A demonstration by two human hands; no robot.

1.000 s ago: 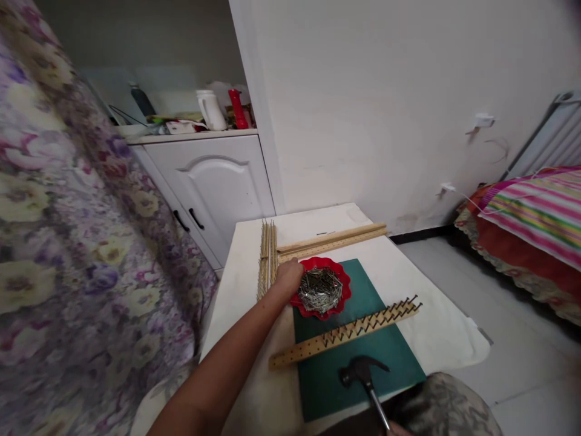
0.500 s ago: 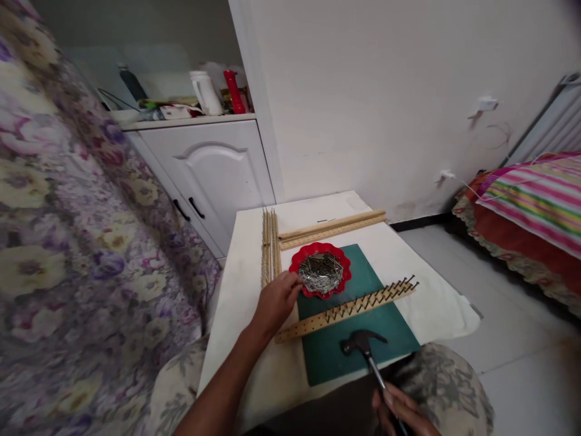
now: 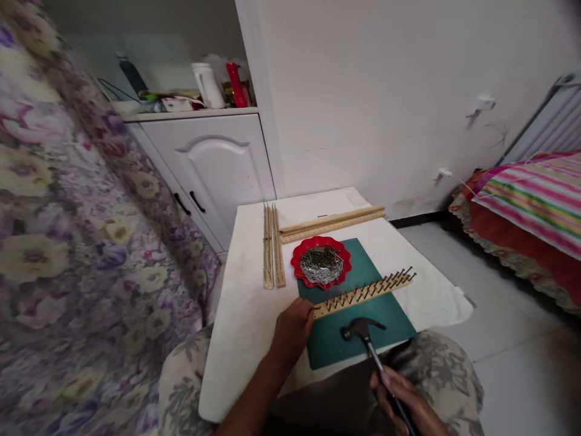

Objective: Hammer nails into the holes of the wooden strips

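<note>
My left hand (image 3: 293, 330) is closed at the left end of a wooden strip (image 3: 323, 310). A nail (image 3: 316, 309) seems to stick out from its pinched fingertips, close above the wood. Several dark nails stand in slanting rows along the rest of the strip, which lies across a green mat (image 3: 338, 348). My right hand (image 3: 402, 396) is wrapped round the handle of a claw hammer (image 3: 363, 330), its head over the near part of the mat. Behind the strip, a red scalloped bowl (image 3: 296, 264) holds loose silver and darker nails.
Nail-studded strips (image 3: 267, 260) lie at the left of the white table (image 3: 245, 339), and more wooden strips (image 3: 333, 225) lie along its back. A floral curtain (image 3: 113, 242) hangs at left. A white cabinet (image 3: 213, 175) and a bed (image 3: 535, 200) stand beyond.
My left hand has moved from the rim of the red bowl toward me, down to the left end of the strip. The hammer stays in my right hand, nearly still.
</note>
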